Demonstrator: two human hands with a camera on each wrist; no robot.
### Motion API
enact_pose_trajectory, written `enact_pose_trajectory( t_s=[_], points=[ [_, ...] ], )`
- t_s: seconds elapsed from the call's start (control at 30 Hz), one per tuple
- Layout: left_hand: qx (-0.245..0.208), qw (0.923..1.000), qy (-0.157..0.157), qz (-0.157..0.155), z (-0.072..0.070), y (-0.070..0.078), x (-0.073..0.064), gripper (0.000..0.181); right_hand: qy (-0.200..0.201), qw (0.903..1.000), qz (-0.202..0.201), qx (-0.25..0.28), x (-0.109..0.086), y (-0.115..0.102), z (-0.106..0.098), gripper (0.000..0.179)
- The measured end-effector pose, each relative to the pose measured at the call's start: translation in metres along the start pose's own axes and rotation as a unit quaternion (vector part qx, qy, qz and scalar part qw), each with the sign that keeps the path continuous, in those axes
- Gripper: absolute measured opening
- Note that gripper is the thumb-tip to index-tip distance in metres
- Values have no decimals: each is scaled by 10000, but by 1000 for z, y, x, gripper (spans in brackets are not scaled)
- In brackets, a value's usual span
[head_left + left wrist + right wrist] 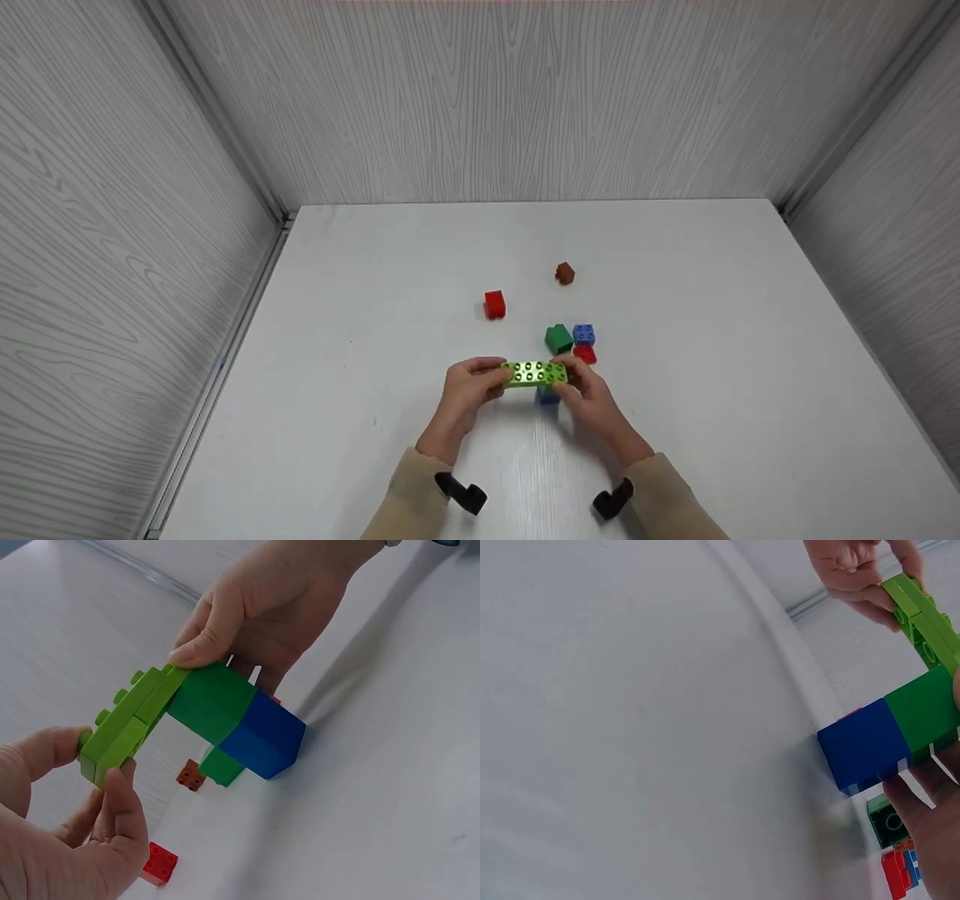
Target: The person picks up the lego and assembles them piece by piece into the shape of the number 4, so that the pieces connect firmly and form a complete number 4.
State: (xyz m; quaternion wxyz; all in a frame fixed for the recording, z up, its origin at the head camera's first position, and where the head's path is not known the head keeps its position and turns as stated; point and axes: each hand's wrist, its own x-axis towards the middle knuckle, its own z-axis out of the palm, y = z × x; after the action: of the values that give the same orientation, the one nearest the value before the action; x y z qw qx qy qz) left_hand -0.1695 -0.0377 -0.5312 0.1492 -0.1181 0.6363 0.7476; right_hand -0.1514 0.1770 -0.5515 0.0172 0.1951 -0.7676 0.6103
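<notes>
A long light green toy brick (pixel 529 375) lies across the top of a joined assembly, its studs up. Beneath its right end are a dark green brick (pixel 214 701) and a blue brick (pixel 262 736), stacked like a leg. A shorter light green piece (pixel 124 744) sits under its left end. My left hand (pixel 465 386) pinches that left end between thumb and fingers. At the other end my right hand (pixel 592 397) grips the assembly, thumb on the light green brick and fingers behind the dark green one. The blue bottom is close over the white table (pixel 360 300).
Beyond the hands lie a loose dark green brick (pixel 558 338), a blue brick (pixel 584 333) and a red piece (pixel 585 355). Farther back are a red brick (pixel 495 304) and a brown brick (pixel 565 273). Grey wood-grain panels (pixel 510 105) border the table's back and sides.
</notes>
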Motion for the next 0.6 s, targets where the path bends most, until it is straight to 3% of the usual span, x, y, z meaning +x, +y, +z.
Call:
enact_pose_trajectory(
  t_s=[0.17, 0.6],
  points=[
    [-255, 9993, 192, -216, 4, 0, -1, 32, -31, 10000, 68, -1, 0, 0, 0, 30],
    [-350, 9992, 126, -175, 11, -2, 2, 35, 16, 9999, 113, 40, 0, 1, 2, 29]
  ],
)
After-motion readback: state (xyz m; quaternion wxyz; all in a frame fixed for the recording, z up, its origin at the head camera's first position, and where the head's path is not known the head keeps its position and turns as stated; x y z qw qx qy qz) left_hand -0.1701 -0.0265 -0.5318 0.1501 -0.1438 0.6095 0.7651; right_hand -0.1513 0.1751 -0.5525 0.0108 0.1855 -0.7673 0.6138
